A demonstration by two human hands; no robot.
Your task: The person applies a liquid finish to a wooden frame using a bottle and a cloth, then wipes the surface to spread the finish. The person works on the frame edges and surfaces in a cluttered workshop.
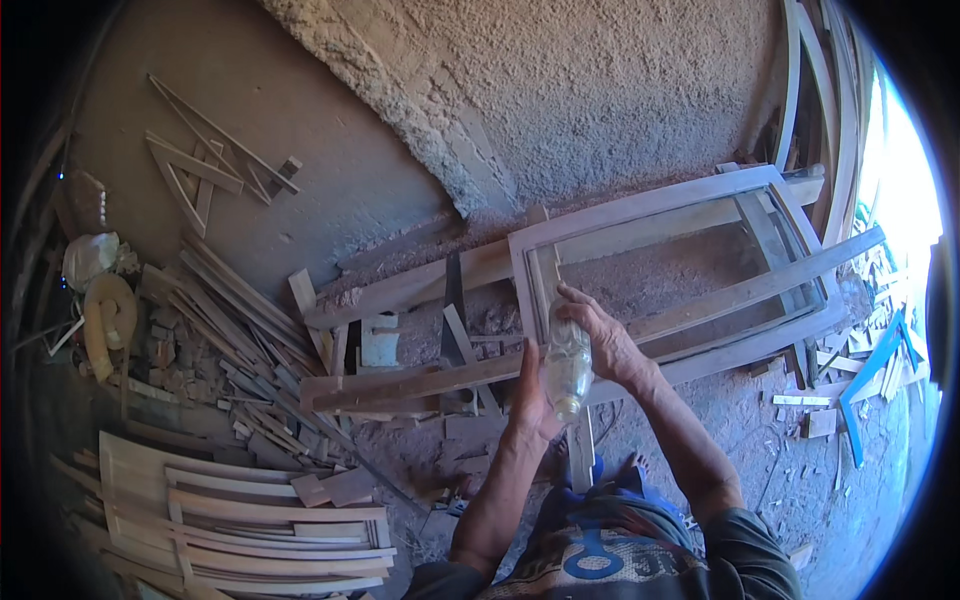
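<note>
A clear plastic bottle [567,362] is held in front of my body, its narrow end tipped toward me. My right hand [606,340] is closed around its far part from the right side. From the left, my left hand [533,400] grips its near part, with the thumb pointing up and the other fingers mostly hidden behind the bottle. Just beyond my hands lies a wooden frame [640,207] with rounded corners. A long wooden bar [745,290] crosses over it and passes behind my hands.
Wooden rails [410,285] support the frame beside a rough wall [600,90]. Stacked slatted panels [270,535] lie at the lower left, below scrap wood [265,400]. A blue angled piece [872,375] stands at the right. Long boards [835,110] lean at the upper right.
</note>
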